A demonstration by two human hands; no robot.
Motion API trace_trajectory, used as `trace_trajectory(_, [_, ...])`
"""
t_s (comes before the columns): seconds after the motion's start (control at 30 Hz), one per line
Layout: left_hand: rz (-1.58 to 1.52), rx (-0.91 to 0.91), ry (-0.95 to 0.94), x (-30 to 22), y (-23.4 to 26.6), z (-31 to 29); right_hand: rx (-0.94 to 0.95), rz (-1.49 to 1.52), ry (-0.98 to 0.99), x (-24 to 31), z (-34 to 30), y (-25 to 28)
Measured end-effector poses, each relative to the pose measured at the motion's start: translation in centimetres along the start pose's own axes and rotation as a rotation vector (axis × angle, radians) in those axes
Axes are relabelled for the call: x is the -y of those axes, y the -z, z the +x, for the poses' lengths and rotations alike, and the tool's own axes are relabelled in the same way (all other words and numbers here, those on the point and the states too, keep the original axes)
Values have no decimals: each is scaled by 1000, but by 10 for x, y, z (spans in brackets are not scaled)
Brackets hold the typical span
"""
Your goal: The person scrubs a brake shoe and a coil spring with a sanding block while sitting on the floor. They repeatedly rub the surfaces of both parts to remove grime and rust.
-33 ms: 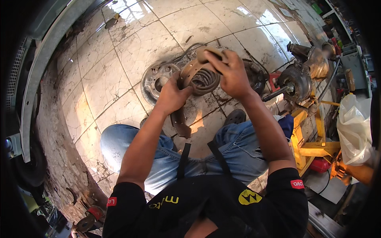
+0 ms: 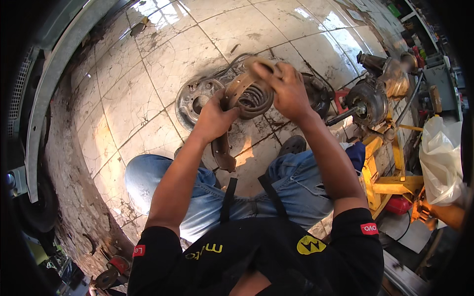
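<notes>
My left hand [image 2: 215,118] is closed around the middle of a rusty, curved brake shoe [image 2: 239,87] with small holes along its face. The shoe's lower end hangs beneath that hand, over the floor. In my right hand [image 2: 290,94], a tan, slightly curved piece [image 2: 259,63] is gripped at the shoe's upper end; its kind is unclear and the fingertips are blurred. Just behind the shoe sits a coil spring [image 2: 255,97]. A round metal plate with holes [image 2: 185,101] lies on the floor by my left hand.
A dark round part [image 2: 321,96] lies right of my right hand. Farther right are a hub assembly with a shaft [image 2: 368,106], a yellow metal stand [image 2: 373,163] and a clear plastic bag [image 2: 439,163]. A grey curved metal panel [image 2: 37,128] borders the left.
My right hand and the tan piece have shifted very slightly at the shoe's upper end. My left hand keeps its hold, nearly unmoved.
</notes>
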State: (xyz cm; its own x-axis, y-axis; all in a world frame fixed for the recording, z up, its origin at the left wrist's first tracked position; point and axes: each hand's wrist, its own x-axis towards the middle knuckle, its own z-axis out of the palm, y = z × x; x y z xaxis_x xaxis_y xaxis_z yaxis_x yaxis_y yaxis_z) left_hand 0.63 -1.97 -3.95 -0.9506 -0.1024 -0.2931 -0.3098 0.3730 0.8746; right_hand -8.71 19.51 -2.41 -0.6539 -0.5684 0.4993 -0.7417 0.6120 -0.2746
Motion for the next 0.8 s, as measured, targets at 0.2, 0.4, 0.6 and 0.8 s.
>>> trace_trajectory(0.2, [64,-38,5,-5,2,-1,75,-138,91,6,-1,-6])
trace_trajectory(0.4, [94,-118,-54,-7,5,-3,65,-126,-101,-20,-1,-7])
trace_trajectory(0.6, [225,-187,-34,-7,4,-2,95,-141,-247,-13,3,-10])
trace_trajectory(0.8, [216,-210,-49,-1,8,-1,161,-183,-2,-2,-5,-11])
